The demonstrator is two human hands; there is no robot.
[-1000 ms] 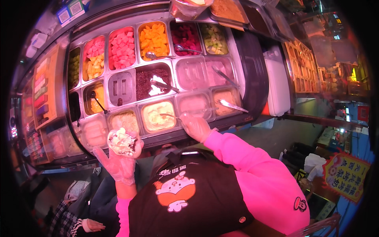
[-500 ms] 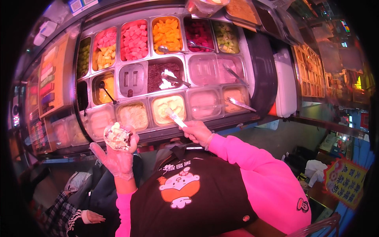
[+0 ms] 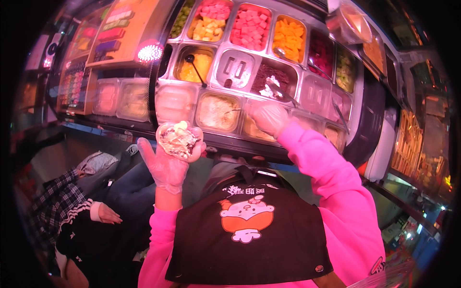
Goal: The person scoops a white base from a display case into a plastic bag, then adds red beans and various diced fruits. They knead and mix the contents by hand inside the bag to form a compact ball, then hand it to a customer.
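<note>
1. the clear round cup (image 3: 164, 126) sits in my gloved left hand (image 3: 165, 167), cradled on the fingers, thumb standing away at its left.
2. a pale topping (image 3: 178, 140) mixed with dark bits fills the cup to its mouth.
3. my gloved right hand (image 3: 270, 117), to the right of the cup and farther forward, is curled round a thin utensil (image 3: 233, 111); its handle is hidden in my grip, its visible end pointing left.
4. below that end is pale tan filling (image 3: 218, 121); under my right hand, partly covered, is yellowish cream (image 3: 253, 128).
5. just beyond my right hand lie dark reddish grains (image 3: 274, 74) with a white dollop (image 3: 270, 88).
6. farther out are orange chunks (image 3: 289, 36) and pink cubes (image 3: 249, 26).
7. well to the left of my left wrist, lower down, is another person's hand (image 3: 109, 215).
</note>
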